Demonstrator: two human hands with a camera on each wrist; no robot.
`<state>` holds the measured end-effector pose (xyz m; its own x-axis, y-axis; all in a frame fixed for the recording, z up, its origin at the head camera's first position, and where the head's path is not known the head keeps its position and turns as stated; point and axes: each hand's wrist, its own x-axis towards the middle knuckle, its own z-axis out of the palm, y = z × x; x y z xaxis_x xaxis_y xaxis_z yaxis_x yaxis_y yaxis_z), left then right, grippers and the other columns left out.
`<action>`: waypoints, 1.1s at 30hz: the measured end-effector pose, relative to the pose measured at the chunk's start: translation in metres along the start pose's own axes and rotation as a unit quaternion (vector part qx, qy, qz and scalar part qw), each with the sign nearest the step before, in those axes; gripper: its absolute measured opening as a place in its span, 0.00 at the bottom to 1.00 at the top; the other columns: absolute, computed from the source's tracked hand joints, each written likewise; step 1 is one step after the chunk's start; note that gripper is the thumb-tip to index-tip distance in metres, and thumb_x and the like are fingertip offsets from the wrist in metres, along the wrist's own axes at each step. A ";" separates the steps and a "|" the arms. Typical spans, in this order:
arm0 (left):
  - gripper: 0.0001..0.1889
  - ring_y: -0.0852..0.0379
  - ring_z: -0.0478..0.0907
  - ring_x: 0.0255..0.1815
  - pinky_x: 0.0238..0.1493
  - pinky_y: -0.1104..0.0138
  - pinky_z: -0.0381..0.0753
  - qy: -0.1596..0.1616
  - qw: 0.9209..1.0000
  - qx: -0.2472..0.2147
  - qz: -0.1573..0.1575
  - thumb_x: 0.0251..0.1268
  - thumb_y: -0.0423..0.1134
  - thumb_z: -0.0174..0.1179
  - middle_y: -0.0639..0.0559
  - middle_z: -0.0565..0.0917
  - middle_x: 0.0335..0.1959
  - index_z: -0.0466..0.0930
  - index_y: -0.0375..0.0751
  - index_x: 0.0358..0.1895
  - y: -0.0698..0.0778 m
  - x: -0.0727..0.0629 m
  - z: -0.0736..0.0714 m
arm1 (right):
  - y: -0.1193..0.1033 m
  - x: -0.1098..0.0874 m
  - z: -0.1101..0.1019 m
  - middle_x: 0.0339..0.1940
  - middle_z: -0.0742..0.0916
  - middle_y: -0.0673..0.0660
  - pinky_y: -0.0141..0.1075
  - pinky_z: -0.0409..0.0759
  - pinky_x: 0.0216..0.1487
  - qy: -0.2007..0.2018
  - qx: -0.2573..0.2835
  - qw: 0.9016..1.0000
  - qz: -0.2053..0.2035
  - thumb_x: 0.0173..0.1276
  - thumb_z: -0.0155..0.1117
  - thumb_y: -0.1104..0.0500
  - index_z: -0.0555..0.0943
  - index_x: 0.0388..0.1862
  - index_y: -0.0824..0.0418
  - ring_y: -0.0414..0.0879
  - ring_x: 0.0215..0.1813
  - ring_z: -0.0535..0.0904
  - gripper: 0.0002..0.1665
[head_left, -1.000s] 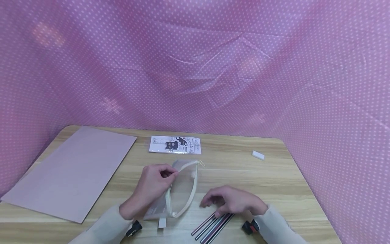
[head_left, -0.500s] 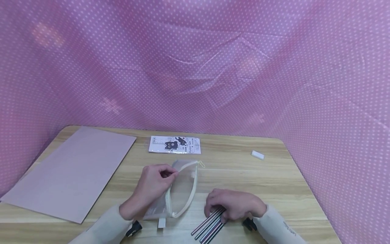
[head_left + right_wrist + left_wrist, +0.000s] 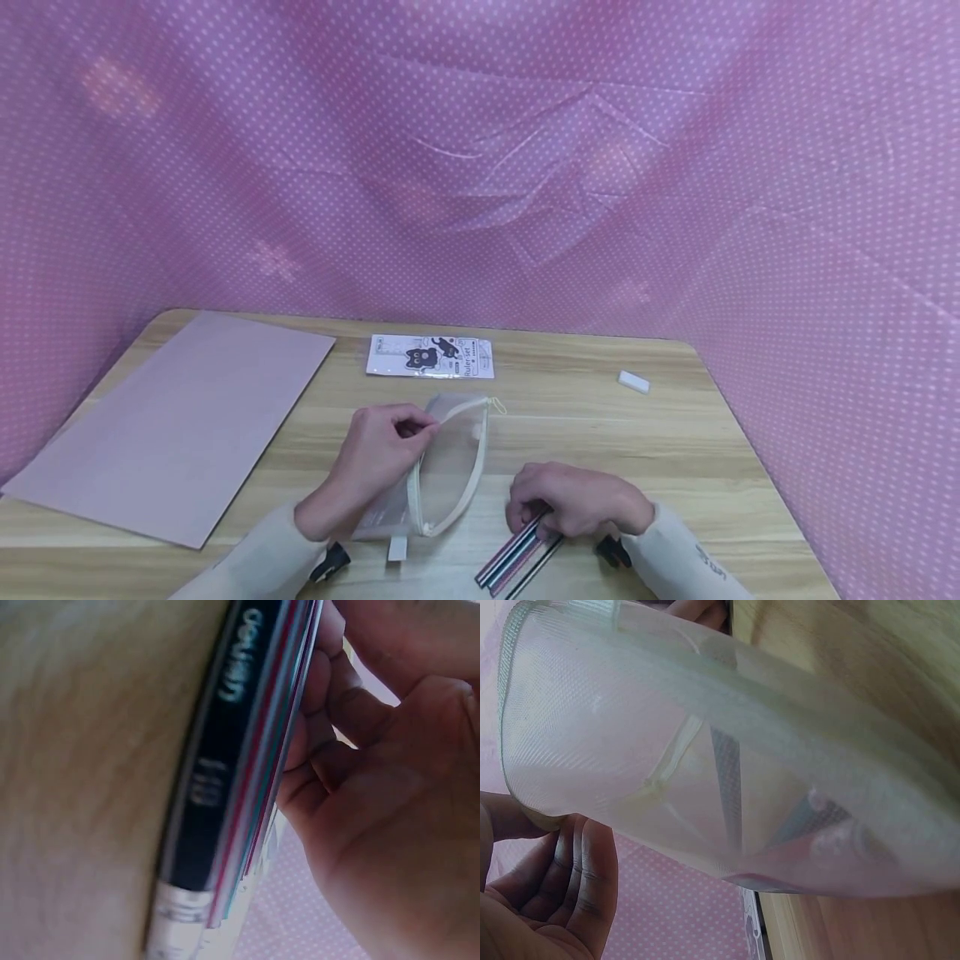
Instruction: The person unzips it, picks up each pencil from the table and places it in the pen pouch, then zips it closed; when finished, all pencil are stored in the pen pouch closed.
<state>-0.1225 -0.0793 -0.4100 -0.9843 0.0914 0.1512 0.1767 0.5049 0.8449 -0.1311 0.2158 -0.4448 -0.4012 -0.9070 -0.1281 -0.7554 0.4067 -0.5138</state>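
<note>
My left hand [image 3: 378,450] pinches one edge of the mouth of a translucent zipped mesh pouch [image 3: 390,504], whose cream zipper gapes toward the right. Seen close in the left wrist view, the pouch wall [image 3: 577,727] is thin mesh, with thumb and fingers at its rim. My right hand [image 3: 573,498] curls its fingers around the upper ends of several striped pencils [image 3: 510,562] lying on the table. One pencil [image 3: 536,568] slants a little apart on the right. In the right wrist view a dark pencil [image 3: 217,750] with pale lettering lies alongside red and green ones, against the fingers.
A packaged ruler set [image 3: 431,357] lies beyond the pouch. A white eraser [image 3: 633,382] sits at the back right. One large pinkish sheet [image 3: 180,425] covers the table's left side. Pink dotted cloth [image 3: 480,167] hangs behind the wooden table [image 3: 675,467].
My right hand has come down onto the pencils and curled around their upper ends. The pencils have bunched closer, with one left slightly apart. The left hand and pouch have stayed put.
</note>
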 end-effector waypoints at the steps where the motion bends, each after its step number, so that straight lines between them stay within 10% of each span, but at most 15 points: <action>1: 0.03 0.62 0.77 0.22 0.24 0.73 0.76 0.000 1.000 0.000 0.000 0.57 0.34 0.72 0.56 0.88 0.26 0.90 0.48 0.33 0.000 0.000 0.000 | 0.000 0.000 0.000 0.34 0.83 0.41 0.21 0.75 0.49 0.003 0.005 1.000 0.001 0.49 0.70 0.73 0.83 0.38 0.47 0.30 0.44 0.74 0.23; 21: 0.03 0.63 0.76 0.22 0.25 0.73 0.76 0.003 1.000 -0.001 0.003 0.58 0.35 0.71 0.57 0.89 0.26 0.90 0.47 0.34 -0.002 0.000 0.000 | 0.002 0.003 -0.001 0.37 0.88 0.44 0.20 0.78 0.46 0.046 0.019 0.999 0.005 0.58 0.66 0.73 0.88 0.40 0.51 0.30 0.42 0.78 0.20; 33: 0.03 0.63 0.78 0.23 0.25 0.73 0.78 0.001 1.000 -0.013 -0.004 0.58 0.34 0.71 0.54 0.89 0.27 0.90 0.46 0.33 -0.002 0.001 0.000 | 0.000 0.004 -0.013 0.43 0.89 0.45 0.31 0.83 0.50 0.160 0.075 0.979 0.102 0.70 0.64 0.65 0.85 0.48 0.50 0.33 0.45 0.82 0.13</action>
<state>-0.1239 -0.0806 -0.4117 -0.9856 0.0863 0.1453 0.1689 0.4827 0.8593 -0.1394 0.2137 -0.4343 -0.6951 -0.7187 0.0191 -0.5677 0.5323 -0.6279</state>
